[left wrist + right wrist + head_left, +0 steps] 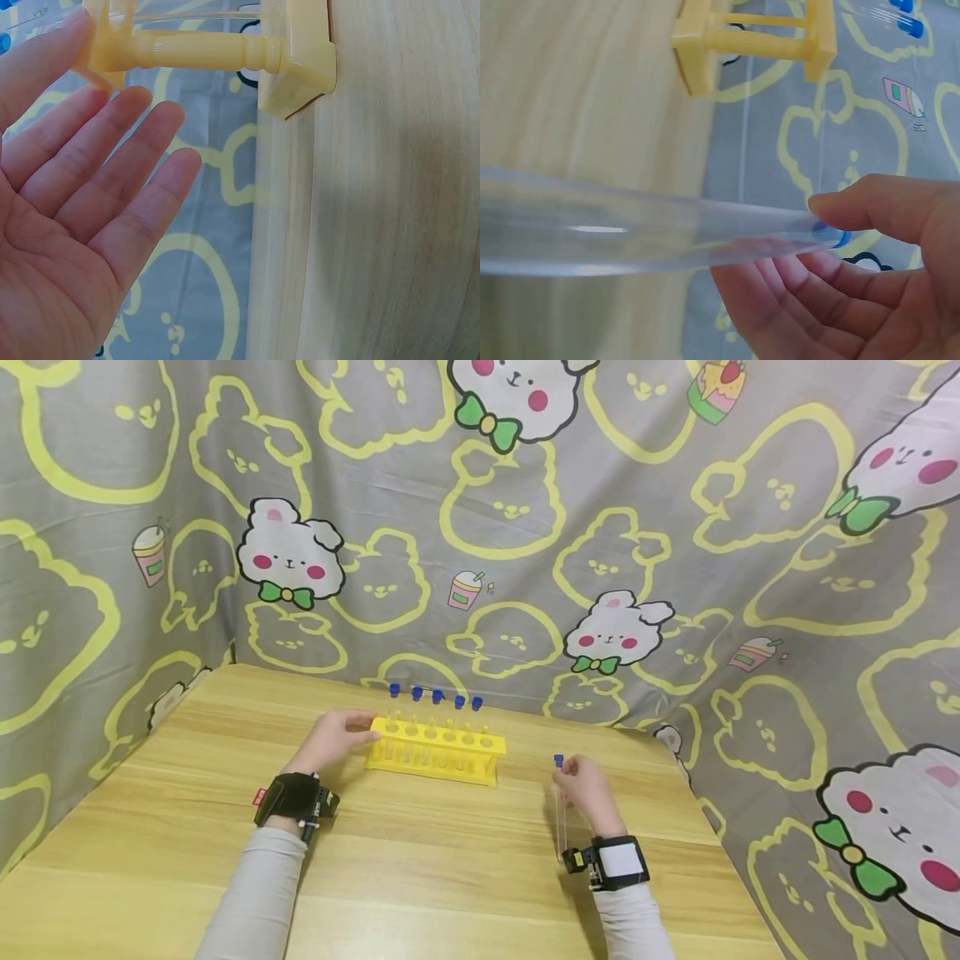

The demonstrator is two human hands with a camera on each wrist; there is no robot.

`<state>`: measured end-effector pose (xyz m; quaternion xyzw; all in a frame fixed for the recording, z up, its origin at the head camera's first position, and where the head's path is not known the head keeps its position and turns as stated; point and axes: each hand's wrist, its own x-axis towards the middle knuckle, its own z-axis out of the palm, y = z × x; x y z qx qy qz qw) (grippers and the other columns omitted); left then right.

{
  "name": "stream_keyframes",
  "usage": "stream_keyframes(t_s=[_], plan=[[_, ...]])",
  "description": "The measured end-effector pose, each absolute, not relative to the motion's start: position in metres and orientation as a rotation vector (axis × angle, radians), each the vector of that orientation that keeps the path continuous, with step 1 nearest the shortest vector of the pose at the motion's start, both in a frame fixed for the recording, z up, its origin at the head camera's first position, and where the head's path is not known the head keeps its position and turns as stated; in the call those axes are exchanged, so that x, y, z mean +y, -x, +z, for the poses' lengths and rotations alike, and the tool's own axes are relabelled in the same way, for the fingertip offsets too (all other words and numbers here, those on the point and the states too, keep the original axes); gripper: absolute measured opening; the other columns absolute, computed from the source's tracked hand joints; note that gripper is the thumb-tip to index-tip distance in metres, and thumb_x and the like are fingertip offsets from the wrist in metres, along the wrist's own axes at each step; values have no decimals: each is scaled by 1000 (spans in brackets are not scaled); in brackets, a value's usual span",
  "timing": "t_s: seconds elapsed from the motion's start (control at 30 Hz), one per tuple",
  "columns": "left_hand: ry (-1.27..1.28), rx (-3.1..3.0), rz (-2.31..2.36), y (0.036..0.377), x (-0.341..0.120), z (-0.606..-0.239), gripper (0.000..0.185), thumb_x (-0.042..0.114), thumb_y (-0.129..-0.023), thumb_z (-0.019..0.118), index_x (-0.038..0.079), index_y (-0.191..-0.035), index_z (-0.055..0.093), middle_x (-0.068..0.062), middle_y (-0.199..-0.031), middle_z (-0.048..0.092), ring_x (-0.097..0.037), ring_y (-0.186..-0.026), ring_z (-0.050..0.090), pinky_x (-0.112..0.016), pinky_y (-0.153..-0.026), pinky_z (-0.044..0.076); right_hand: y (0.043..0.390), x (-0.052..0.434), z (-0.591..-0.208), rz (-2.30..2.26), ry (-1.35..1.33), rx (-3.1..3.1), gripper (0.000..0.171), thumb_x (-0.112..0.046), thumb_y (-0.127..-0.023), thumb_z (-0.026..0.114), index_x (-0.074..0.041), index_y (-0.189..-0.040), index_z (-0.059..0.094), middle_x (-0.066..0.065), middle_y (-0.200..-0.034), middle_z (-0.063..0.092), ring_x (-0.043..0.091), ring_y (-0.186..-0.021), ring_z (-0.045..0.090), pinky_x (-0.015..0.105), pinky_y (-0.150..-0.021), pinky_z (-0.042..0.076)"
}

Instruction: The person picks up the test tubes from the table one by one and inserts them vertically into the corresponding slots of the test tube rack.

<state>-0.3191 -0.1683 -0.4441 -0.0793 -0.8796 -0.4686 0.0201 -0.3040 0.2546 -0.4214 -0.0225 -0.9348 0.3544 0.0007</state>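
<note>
A yellow test tube rack (pixel 440 742) stands on the table, holding several clear tubes with blue caps (pixel 437 697). At the rack's left end, my left hand (pixel 335 739) pinches the top plate between thumb and index finger. Its other fingers stretch out straight beside the rack in the left wrist view. To the right of the rack, my right hand (pixel 583 785) holds a clear test tube (pixel 630 229) near its blue cap (pixel 558 760). The tube hangs with its rounded end downward. Thumb and fingers close around its upper part in the right wrist view.
The wood-patterned table (pixel 420 877) ends at a grey curtain (pixel 510 585) with cartoon prints, which hangs behind and along both sides. The rack's rightmost hole (pixel 487 742) has no capped tube above it.
</note>
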Motion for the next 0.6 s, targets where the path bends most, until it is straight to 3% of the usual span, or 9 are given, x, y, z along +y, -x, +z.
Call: stream_keyframes(t_s=[0.2, 0.47, 0.6], plan=[[245, -2723, -1472, 319, -168, -444, 53, 30, -90, 69, 5, -135, 56, -19, -133, 61, -36, -121, 59, -52, -104, 47, 309, 247, -402, 1092, 10, -2821, 21, -16, -92, 59, 2, -100, 55, 21, -96, 62, 19, -68, 64, 28, -57, 58], [248, -2724, -1469, 318, -168, -443, 52, 29, -91, 68, 4, -135, 56, -19, -133, 61, -36, -120, 60, -51, -104, 47, 310, 224, -384, 1160, -52, -2595, 24, -21, -93, 64, -2, -107, 56, 18, -103, 65, 29, -90, 68, 26, -66, 61], [243, -2727, -1472, 317, -168, -443, 52, 29, -91, 69, 4, -135, 56, -19, -133, 61, -36, -120, 60, -52, -104, 47, 311, 211, -376, 1203, -149, -2448, 25, -19, -93, 66, -1, -108, 58, 17, -101, 66, 30, -91, 68, 22, -67, 60]])
